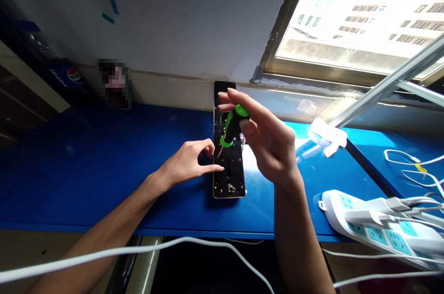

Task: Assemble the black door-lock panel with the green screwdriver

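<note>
Head view: chunky green-and-black screwdriver pinched in the right hand, thin steel tip on a black gold-rimmed plate lying just under it, loosely curled left hand fingertips touching the plate's edge, glossy blue tabletop beneath.

A blue bench below a grey wall and sunlit window.

Black-and-green screwdriver grip, tabletop — bright blue

Pepsi lettering and globe — on a dark blue object
</note>
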The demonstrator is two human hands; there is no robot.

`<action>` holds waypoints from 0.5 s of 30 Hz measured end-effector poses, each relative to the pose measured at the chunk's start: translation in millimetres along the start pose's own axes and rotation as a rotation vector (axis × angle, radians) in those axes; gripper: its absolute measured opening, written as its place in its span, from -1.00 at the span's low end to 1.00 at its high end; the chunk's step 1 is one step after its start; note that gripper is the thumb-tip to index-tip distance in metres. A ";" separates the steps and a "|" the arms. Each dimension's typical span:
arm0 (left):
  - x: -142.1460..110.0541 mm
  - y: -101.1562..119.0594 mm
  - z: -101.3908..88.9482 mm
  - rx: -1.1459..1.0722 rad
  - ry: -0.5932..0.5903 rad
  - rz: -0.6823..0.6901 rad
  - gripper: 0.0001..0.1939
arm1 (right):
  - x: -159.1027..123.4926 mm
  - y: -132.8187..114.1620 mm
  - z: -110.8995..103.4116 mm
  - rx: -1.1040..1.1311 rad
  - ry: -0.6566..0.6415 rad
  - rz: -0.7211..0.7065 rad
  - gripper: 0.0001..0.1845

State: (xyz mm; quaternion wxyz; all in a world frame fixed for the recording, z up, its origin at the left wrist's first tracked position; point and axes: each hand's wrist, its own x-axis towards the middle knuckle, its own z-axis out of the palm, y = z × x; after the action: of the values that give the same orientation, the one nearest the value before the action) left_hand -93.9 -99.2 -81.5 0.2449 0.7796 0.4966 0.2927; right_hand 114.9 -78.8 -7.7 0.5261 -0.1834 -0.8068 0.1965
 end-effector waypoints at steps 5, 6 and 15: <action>0.2 -0.1 0.5 0.011 0.025 -0.003 -0.61 | 1.8 -0.1 0.2 -0.067 0.098 -0.054 -0.67; 0.4 0.0 0.6 0.009 0.025 -0.004 -0.61 | 2.1 0.1 -0.4 -0.077 0.109 -0.058 -0.68; -0.4 -1.3 0.2 0.016 0.017 -0.011 -0.57 | 5.0 -4.1 -1.4 -0.022 0.030 -0.099 -0.66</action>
State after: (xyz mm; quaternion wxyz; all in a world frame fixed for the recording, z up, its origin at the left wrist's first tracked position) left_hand -94.7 -99.1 -82.6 0.2359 0.7763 0.5052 0.2940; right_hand 113.9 -79.6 -1.3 0.5454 -0.1520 -0.8089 0.1587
